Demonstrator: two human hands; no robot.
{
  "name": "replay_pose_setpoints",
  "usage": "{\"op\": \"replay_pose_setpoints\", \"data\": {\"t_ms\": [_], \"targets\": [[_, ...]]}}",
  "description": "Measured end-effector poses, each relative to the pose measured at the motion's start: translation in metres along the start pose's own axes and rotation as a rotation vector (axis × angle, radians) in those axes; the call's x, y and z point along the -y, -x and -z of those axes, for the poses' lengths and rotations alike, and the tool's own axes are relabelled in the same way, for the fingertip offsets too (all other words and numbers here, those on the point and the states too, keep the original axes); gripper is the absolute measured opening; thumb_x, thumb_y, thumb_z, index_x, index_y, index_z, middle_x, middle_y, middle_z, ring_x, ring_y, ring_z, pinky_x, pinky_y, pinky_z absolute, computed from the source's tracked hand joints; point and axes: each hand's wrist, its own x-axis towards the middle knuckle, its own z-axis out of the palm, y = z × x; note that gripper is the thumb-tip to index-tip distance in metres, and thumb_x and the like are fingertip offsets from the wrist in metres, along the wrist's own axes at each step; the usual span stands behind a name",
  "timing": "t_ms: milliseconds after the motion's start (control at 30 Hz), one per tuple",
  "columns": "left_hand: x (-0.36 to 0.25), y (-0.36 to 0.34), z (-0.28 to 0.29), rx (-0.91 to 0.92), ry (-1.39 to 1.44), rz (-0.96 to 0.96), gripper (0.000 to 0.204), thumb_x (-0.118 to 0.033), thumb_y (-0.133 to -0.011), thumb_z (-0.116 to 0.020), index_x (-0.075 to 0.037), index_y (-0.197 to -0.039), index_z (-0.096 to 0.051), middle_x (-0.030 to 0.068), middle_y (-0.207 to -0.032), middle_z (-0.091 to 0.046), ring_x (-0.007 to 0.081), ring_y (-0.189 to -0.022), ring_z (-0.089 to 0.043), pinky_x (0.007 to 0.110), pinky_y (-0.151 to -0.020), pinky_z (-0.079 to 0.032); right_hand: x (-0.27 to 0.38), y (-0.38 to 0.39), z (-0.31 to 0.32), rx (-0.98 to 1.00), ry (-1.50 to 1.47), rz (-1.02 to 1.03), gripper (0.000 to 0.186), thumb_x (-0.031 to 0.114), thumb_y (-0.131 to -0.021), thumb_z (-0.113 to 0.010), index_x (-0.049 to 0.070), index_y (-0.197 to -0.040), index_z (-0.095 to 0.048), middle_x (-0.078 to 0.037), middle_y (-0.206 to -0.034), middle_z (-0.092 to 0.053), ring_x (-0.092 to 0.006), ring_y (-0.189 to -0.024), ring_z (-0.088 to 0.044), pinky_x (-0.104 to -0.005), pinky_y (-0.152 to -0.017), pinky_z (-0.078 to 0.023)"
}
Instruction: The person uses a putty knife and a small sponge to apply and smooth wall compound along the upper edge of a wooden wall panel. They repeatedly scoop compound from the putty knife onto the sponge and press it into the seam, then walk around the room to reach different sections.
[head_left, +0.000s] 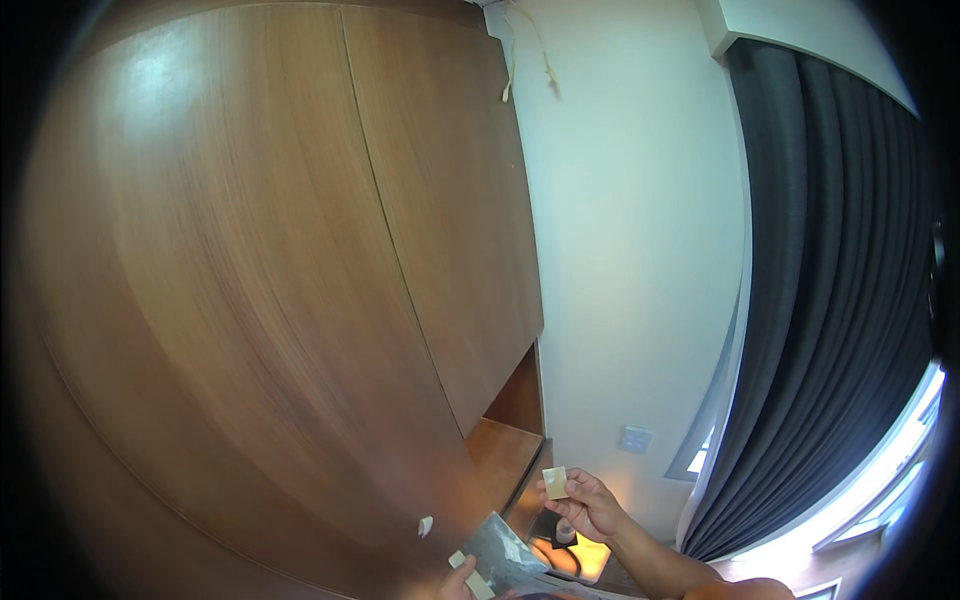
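My right hand pinches a small cream square piece with a pale mark on it, held up near the lower middle of the view. My left hand, cut off at the lower edge, grips a cream strip. A grey, shiny flat sheet or board lies just right of it; I cannot tell what it is. A small white piece shows against the wooden cabinet above my left hand.
A tall wooden cabinet fills the left, with an open niche. A white wall has dangling cords and a switch plate. A dark curtain hangs beside a window. An orange-lit object sits low behind my hands.
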Motion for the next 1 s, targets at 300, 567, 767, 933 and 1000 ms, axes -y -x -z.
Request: {"op": "replay_pose_setpoints", "data": {"t_ms": [300, 567, 767, 933, 1000], "targets": [[-0.039, -0.006, -0.007, -0.032, -0.223, -0.130, 0.040, -0.018, -0.105, -0.050, 0.000, -0.140, -0.050, 0.0131, -0.130, -0.063, 0.0271, -0.119, -0.063, 0.044, -0.104, -0.049, 0.003, -0.042, -0.010, 0.018, 0.017, -0.060, 0.019, 0.010, -0.105, -0.057, 0.000, -0.122, -0.058, -0.026, -0.133, -0.062, -0.0308, -0.117, -0.067, -0.0403, -0.103, -0.056], [-0.108, -0.039, -0.097, 0.029, -0.502, -0.560, 0.038, -0.026, -0.105, -0.053, 0.003, -0.128, -0.056, 0.0151, -0.110, -0.069, 0.0227, -0.092, -0.067, 0.039, -0.074, -0.053, 0.089, -0.093, -0.087, 0.315, 0.382, 0.218, 0.026, 0.002, -0.096, -0.069, 0.000, -0.121, -0.065, -0.022, -0.135, -0.063, -0.0304, -0.121, -0.065, -0.0430, -0.105, -0.054], [-0.140, -0.053, -0.159, 0.176, -0.586, -0.717, 0.040, -0.022, -0.104, -0.052, 0.011, -0.127, -0.051, 0.0214, -0.107, -0.069, 0.0281, -0.083, -0.074, 0.038, -0.062, -0.064, 0.169, -0.092, -0.178, 0.557, 1.312, 0.808, 0.028, 0.000, -0.083, -0.080, 0.003, -0.110, -0.075, -0.016, -0.123, -0.070, -0.0249, -0.104, -0.070, -0.0343, -0.085, -0.059], [-0.142, -0.059, -0.169, 0.146, -0.660, -0.834, 0.035, -0.018, -0.105, -0.049, 0.011, -0.125, -0.054, 0.0193, -0.106, -0.071, 0.0249, -0.087, -0.075, 0.038, -0.065, -0.065, 0.182, -0.101, -0.222, 0.685, 1.675, 1.071, 0.029, 0.003, -0.076, -0.083, 0.004, -0.104, -0.074, -0.014, -0.114, -0.070, -0.0267, -0.095, -0.069, -0.0341, -0.076, -0.057], [-0.142, -0.061, -0.167, 0.103, -0.680, -0.862, 0.033, -0.015, -0.106, -0.048, 0.011, -0.125, -0.055, 0.0180, -0.105, -0.071, 0.0227, -0.087, -0.074, 0.037, -0.067, -0.065, 0.181, -0.110, -0.230, 0.763, 1.722, 1.135, 0.031, 0.004, -0.075, -0.083, 0.005, -0.105, -0.075, -0.014, -0.112, -0.071, -0.0264, -0.094, -0.070, -0.0341, -0.076, -0.056]]}}
